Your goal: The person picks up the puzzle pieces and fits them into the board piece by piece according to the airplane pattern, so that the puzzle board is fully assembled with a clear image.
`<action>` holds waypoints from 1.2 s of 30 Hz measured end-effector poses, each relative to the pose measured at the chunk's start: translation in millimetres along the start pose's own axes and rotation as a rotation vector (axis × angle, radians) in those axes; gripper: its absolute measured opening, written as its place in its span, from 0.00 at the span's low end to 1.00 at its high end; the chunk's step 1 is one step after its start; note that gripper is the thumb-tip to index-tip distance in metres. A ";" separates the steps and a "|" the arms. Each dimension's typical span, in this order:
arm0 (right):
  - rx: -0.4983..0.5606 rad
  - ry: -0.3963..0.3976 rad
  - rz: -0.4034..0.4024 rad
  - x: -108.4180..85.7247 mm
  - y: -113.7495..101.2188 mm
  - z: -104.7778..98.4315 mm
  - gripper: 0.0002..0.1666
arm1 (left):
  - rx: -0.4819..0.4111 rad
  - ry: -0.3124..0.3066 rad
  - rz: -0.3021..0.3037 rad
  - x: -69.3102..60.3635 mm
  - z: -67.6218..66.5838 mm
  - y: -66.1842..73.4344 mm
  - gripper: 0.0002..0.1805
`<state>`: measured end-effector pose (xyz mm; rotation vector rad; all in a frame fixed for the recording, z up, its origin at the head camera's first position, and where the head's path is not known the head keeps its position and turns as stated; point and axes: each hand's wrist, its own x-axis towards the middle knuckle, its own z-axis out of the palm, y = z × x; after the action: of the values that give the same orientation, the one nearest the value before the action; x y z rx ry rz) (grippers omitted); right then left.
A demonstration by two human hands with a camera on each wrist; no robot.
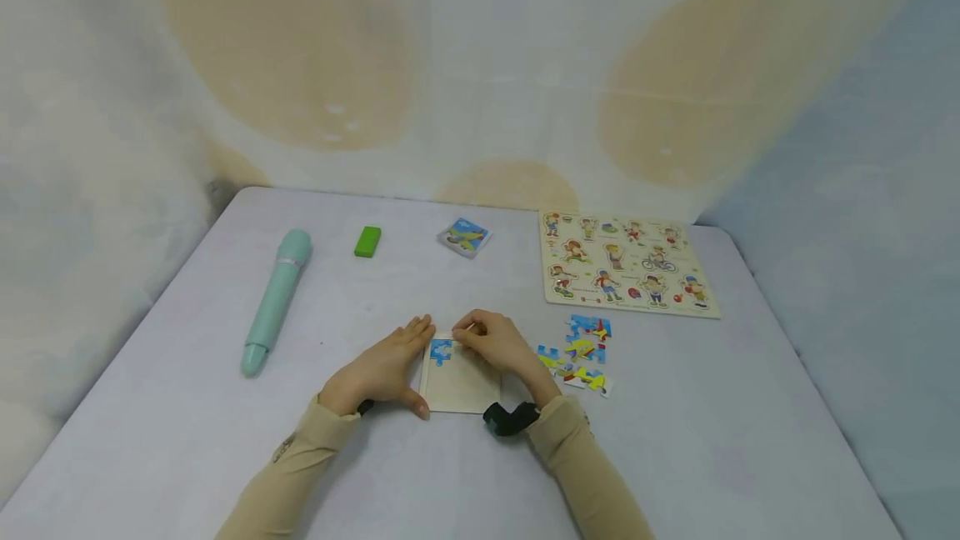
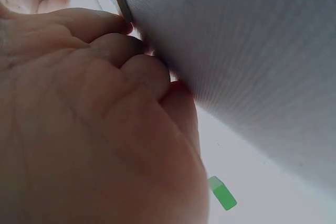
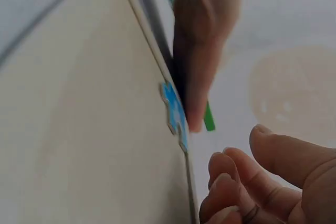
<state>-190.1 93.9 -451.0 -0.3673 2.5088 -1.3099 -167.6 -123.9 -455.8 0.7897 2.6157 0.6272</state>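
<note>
A square wooden puzzle tray (image 1: 461, 390) lies on the table before me, a blue jigsaw piece (image 1: 440, 351) set in its upper left corner. My left hand (image 1: 384, 363) rests along the tray's left side, thumb near the lower corner and fingers extended toward the upper one. Over the tray's top edge is my right hand (image 1: 497, 346), its fingers bent beside the blue piece. In the right wrist view, a gap shows between thumb (image 3: 278, 148) and fingers, and no piece is visible there. Loose jigsaw pieces (image 1: 581, 348) in blue and yellow lie right of the tray.
A mint-green microphone-shaped object (image 1: 276, 302) lies on the left. Toward the back are a green block (image 1: 367, 242) and a small airplane picture (image 1: 464, 237). A wooden board with figures (image 1: 626, 265) lies at the back right. Curtains (image 1: 517, 65) enclose the table.
</note>
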 end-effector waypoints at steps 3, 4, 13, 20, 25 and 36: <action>0.045 0.012 0.003 -1.2 6.6 -17.5 0.16 | 0.006 0.006 0.004 -0.5 0.9 -0.2 0.69; 0.044 0.020 0.002 -2.0 9.4 -23.8 0.16 | 0.006 0.007 0.004 -0.6 1.2 -0.3 0.69; -0.019 0.153 0.115 -22.2 42.2 -86.6 0.21 | 0.007 0.009 -0.016 -3.1 0.8 0.8 0.70; -0.133 0.226 0.236 -39.4 68.7 -117.0 0.24 | 0.004 0.009 -0.016 -4.4 2.7 0.2 0.70; -0.154 0.222 0.299 -43.9 72.7 -121.2 0.25 | 0.005 0.012 -0.010 -5.1 2.2 1.0 0.70; -0.216 0.208 0.303 -42.7 74.3 -116.3 0.21 | 0.000 0.016 -0.012 -6.1 0.1 4.2 0.70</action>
<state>-199.8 237.9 -443.2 0.1108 2.7502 -1.0087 -160.9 -124.3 -452.6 0.7720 2.6330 0.6328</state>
